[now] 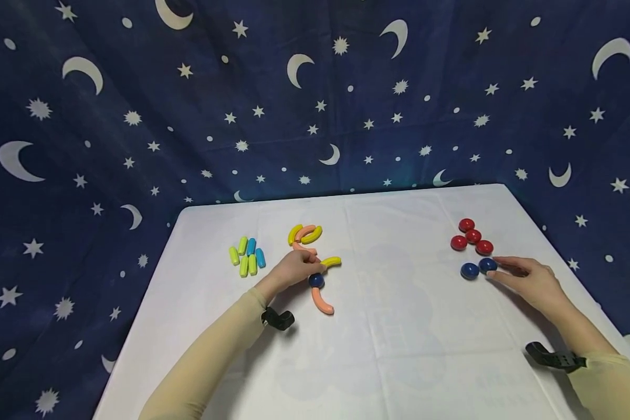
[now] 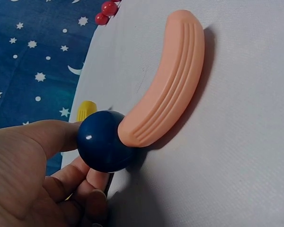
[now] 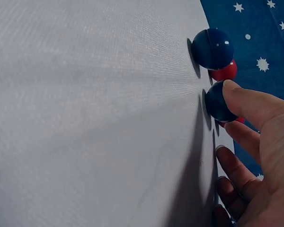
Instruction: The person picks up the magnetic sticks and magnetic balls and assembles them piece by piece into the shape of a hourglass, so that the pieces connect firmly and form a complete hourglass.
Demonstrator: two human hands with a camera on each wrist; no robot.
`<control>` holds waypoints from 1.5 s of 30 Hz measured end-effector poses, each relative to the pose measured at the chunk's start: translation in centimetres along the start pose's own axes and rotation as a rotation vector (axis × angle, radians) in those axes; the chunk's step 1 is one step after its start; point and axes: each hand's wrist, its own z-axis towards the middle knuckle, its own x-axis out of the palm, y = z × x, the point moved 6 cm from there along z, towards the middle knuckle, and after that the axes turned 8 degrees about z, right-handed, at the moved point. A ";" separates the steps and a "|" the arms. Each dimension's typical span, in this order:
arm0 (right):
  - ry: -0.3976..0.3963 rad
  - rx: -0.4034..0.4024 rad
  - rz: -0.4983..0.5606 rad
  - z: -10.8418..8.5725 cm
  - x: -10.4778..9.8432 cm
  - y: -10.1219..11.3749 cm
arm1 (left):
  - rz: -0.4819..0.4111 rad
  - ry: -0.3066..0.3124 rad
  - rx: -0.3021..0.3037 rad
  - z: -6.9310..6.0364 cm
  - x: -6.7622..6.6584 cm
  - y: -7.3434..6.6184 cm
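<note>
In the head view my left hand (image 1: 293,269) is at a blue ball (image 1: 316,280) at the table's middle left. The left wrist view shows the thumb against this ball (image 2: 104,142) and curled fingers just below it; their far contact is hidden. A peach curved stick (image 1: 322,301) touches the ball's near side, and a yellow curved stick (image 1: 331,262) lies just beyond the thumb. My right hand (image 1: 530,284) pinches another blue ball (image 1: 487,266) between thumb and index finger, the other fingers loosely bent. A third blue ball (image 1: 469,271) sits close to its left.
Several red balls (image 1: 473,236) cluster beyond the right hand. Yellow and peach curved sticks form an arch (image 1: 311,235) beyond the left hand, with another peach stick (image 1: 303,249) below. Short green and blue sticks (image 1: 244,266) lie to the left. A starry cloth (image 1: 273,134) hangs behind the white table (image 1: 399,326).
</note>
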 end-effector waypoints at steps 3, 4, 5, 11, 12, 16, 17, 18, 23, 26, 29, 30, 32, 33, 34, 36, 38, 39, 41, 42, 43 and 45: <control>-0.013 -0.002 -0.007 0.3 0.1 -0.2 | -0.005 0.001 0.000 -0.1 0.0 0.0; -0.022 -0.004 -0.013 0.4 0.1 -0.3 | -0.008 0.000 0.002 -0.2 0.0 0.0; -0.032 -0.004 -0.017 0.4 0.1 -0.3 | -0.010 -0.001 0.001 -0.3 0.0 -0.1; -0.088 0.020 -0.001 0.6 0.2 -0.4 | 0.112 -0.057 0.031 -0.9 0.1 -0.6; -0.100 0.027 0.005 0.5 0.1 -0.3 | 0.145 -0.073 0.036 -1.1 0.0 -0.8; -0.174 0.032 0.053 -0.3 -0.8 0.6 | 0.217 -0.128 0.046 -1.6 -0.1 -1.0; -0.197 0.021 0.069 -0.5 -1.0 1.2 | 0.222 -0.136 0.047 -1.7 -0.1 -1.0; -0.215 0.001 0.080 -0.6 -1.1 2.0 | 0.224 -0.143 0.047 -1.8 -0.1 -0.9; -0.153 -0.152 0.154 -0.6 1.3 7.6 | 0.202 -0.184 0.038 -2.2 -0.1 -0.3; -0.009 -0.219 0.186 0.1 5.1 11.0 | 0.182 -0.211 0.042 -2.3 -0.1 0.1; 0.125 -0.255 0.206 1.0 9.8 13.5 | 0.175 -0.225 0.054 -2.4 -0.1 0.2; 0.163 -0.257 0.212 1.3 11.3 14.1 | 0.172 -0.226 0.058 -2.4 0.0 0.2; 0.207 -0.277 0.220 2.0 13.8 15.4 | 0.163 -0.223 0.064 -2.4 0.1 0.2; 0.216 -0.285 0.217 2.3 14.9 15.9 | 0.157 -0.221 0.067 -2.4 0.1 0.2; 0.220 -0.293 0.216 2.7 15.7 16.4 | 0.152 -0.217 0.070 -2.4 0.2 0.3; 0.222 -0.300 0.219 3.3 17.0 17.3 | 0.132 -0.207 0.073 -2.4 0.3 0.3; 0.219 -0.299 0.231 3.9 17.9 17.8 | 0.112 -0.197 0.071 -2.4 0.3 0.4; 0.219 -0.297 0.235 4.2 18.3 18.0 | 0.103 -0.193 0.067 -2.4 0.3 0.4; 0.224 -0.291 0.252 4.6 18.8 18.3 | 0.081 -0.185 0.054 -2.4 0.3 0.5; 0.228 -0.289 0.259 4.7 19.1 18.4 | 0.072 -0.183 0.047 -2.3 0.3 0.5; 0.232 -0.288 0.266 4.8 19.2 18.5 | 0.063 -0.182 0.038 -2.3 0.3 0.6; 0.239 -0.298 0.273 4.9 19.5 18.8 | 0.046 -0.182 0.021 -2.3 0.2 0.7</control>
